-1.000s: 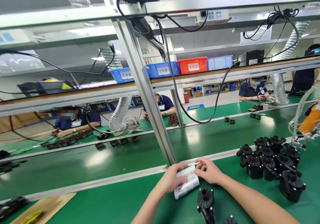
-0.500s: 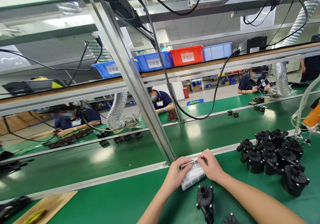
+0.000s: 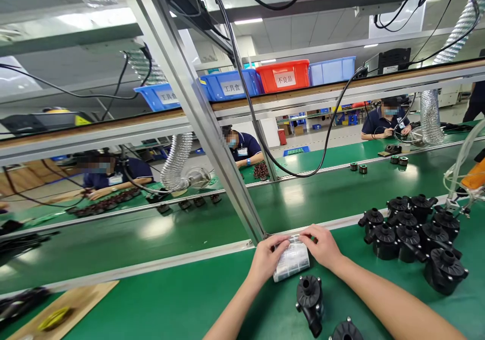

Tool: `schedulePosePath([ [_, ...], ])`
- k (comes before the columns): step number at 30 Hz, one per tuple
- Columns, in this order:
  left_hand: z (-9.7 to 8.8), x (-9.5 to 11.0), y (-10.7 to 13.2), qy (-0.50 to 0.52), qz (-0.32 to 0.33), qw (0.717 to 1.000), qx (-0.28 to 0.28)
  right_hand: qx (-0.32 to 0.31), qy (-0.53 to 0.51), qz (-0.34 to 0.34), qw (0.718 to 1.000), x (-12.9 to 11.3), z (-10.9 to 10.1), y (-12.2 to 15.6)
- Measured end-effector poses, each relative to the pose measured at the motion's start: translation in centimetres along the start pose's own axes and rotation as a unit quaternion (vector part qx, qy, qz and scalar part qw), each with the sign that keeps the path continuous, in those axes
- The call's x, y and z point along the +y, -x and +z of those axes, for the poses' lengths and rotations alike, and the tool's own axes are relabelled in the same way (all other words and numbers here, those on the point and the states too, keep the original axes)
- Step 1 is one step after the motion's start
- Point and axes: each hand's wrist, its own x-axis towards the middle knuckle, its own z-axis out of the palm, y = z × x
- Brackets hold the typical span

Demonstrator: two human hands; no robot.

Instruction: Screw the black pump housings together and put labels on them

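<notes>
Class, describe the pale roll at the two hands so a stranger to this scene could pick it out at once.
Follow the slanting metal post down to the green bench. Just right of its foot, framed by the left hand and the right hand, is the pale roll. Unlike the black parts nearby, it is whitish, shiny and marked with rows of rectangles.

Bare forearms [image 3: 394, 302], bare hands [image 3: 265, 260]
</notes>
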Motion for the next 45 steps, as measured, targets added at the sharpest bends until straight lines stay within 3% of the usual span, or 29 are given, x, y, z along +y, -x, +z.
schedulePosePath([
  [4,0.3,0.0,0.1,0.022,-0.008,1.0,0.0,-0.003,-0.001,-0.038,0.999,-0.4,-0.7,-0.4],
  [11,0.1,0.3,0.0,0.091,-0.037,0.994,-0.043,0.026,-0.02,0.005,0.999,-0.1,-0.3,-0.4],
  [15,0.0,0.4,-0.1,0.1,-0.043,0.994,-0.031,0.041,-0.019,-0.003,0.999,-0.4,-0.6,-0.6],
  [20,0.2,1.0,0.1,0.065,-0.034,0.997,0.0,0.024,-0.028,-0.032,0.999,-1.7,-1.1,-0.6],
  [23,0.2,1.4,0.3,0.035,-0.022,0.999,0.011,0.032,-0.067,-0.014,0.997,-2.2,-0.7,-0.7],
  [31,0.7,2.1,0.6,-0.031,0.018,0.999,-0.017,0.036,-0.139,0.018,0.989,-3.2,0.4,-1.0],
  [36,0.5,1.8,0.4,-0.053,0.031,0.997,-0.038,0.047,-0.126,0.009,0.991,-4.7,0.8,-1.2],
  [40,-0.3,1.6,-0.2,-0.065,0.035,0.997,0.01,0.059,-0.038,-0.032,0.997,-6.3,-2.3,-0.5],
  [43,-0.1,2.6,-0.2,-0.072,0.077,0.991,0.078,0.074,0.079,-0.068,0.992,-6.6,-6.9,1.5],
  [45,0.9,3.9,0.5,-0.036,0.097,0.993,0.063,0.122,0.225,-0.07,0.964,-6.1,-10.2,3.3],
])
